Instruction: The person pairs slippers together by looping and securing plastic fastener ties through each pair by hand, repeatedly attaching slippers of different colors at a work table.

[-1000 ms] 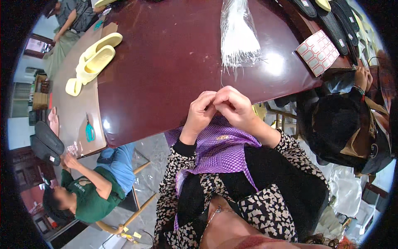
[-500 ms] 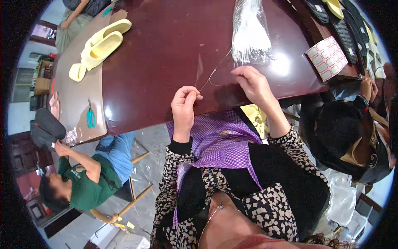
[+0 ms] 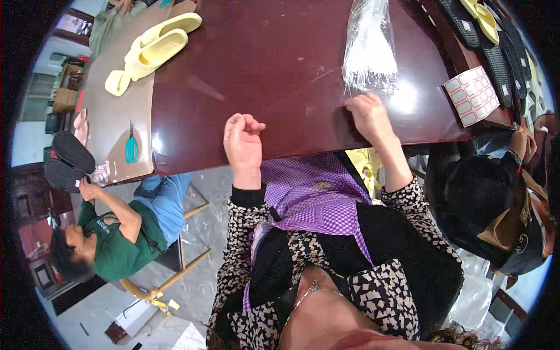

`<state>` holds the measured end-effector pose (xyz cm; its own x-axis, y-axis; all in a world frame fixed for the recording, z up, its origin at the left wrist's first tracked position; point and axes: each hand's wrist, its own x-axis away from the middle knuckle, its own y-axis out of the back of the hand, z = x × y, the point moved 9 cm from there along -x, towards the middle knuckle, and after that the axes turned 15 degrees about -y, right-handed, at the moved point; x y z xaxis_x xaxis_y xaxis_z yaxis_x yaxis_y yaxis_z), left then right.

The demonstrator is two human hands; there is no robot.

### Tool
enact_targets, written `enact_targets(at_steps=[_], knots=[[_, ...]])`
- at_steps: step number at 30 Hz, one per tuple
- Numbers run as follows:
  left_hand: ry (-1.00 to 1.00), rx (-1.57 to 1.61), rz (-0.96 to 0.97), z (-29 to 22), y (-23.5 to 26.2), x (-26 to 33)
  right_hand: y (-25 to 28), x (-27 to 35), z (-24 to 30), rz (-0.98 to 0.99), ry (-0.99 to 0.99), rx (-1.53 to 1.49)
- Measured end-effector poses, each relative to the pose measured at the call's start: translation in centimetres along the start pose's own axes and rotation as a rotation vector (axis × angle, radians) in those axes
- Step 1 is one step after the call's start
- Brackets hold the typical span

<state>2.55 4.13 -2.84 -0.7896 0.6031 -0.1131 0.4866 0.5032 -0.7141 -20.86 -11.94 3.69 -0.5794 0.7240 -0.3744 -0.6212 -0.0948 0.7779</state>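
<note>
My left hand (image 3: 244, 143) is raised over the front edge of the dark red table (image 3: 262, 70), palm showing. Its fingers are loosely curled and apart, and nothing shows in them. Further right, my right hand (image 3: 371, 118) has its fingertips drawn together at the loose ends of a bundle of thin white strands (image 3: 370, 55) in a clear plastic sleeve. Whether a strand sits between those fingertips cannot be made out.
Yellow slippers (image 3: 160, 49) and teal-handled scissors (image 3: 131, 149) lie on the left. A co-worker in green (image 3: 119, 245) holds black slippers (image 3: 73, 156). On the right are a sheet of red-framed labels (image 3: 472, 96), more black slippers (image 3: 496, 70) and another person's hand (image 3: 521, 143).
The thin string that stretched between my hands is no longer seen there. My left hand has moved left and loosened its pinch; my right hand is now at the strand ends.
</note>
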Motion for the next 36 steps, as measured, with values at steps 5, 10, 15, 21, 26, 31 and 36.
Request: enact_targets(at_steps=[5,10,15,21,26,31,36], knots=[[-0.141,-0.047,-0.148,-3.2,3.3,-1.6,1.5,-0.5,-1.6,-0.025,-0.090,0.043],[-0.207,-0.068,-0.223,-5.8,5.5,-1.5,2.1,-0.8,-1.5,-0.036,-0.077,0.057],[-0.267,-0.026,-0.134,-7.7,5.9,-1.3,3.4,-0.8,0.0,-0.017,-0.094,0.004],[-0.259,-0.010,-0.200,-7.8,5.1,-1.0,9.2,-3.6,1.5,-0.146,-0.101,-0.014],[-0.270,-0.010,-0.138,-8.1,5.4,-1.2,11.9,-8.8,-1.8,-0.271,-0.229,-0.245],[-0.279,0.002,-0.205,-9.0,6.3,-0.7,8.9,-11.0,-4.2,0.020,-0.296,-0.248],[-0.302,0.007,-0.225,-9.2,5.6,-0.8,10.6,-8.8,-6.2,0.010,-0.415,-0.781]])
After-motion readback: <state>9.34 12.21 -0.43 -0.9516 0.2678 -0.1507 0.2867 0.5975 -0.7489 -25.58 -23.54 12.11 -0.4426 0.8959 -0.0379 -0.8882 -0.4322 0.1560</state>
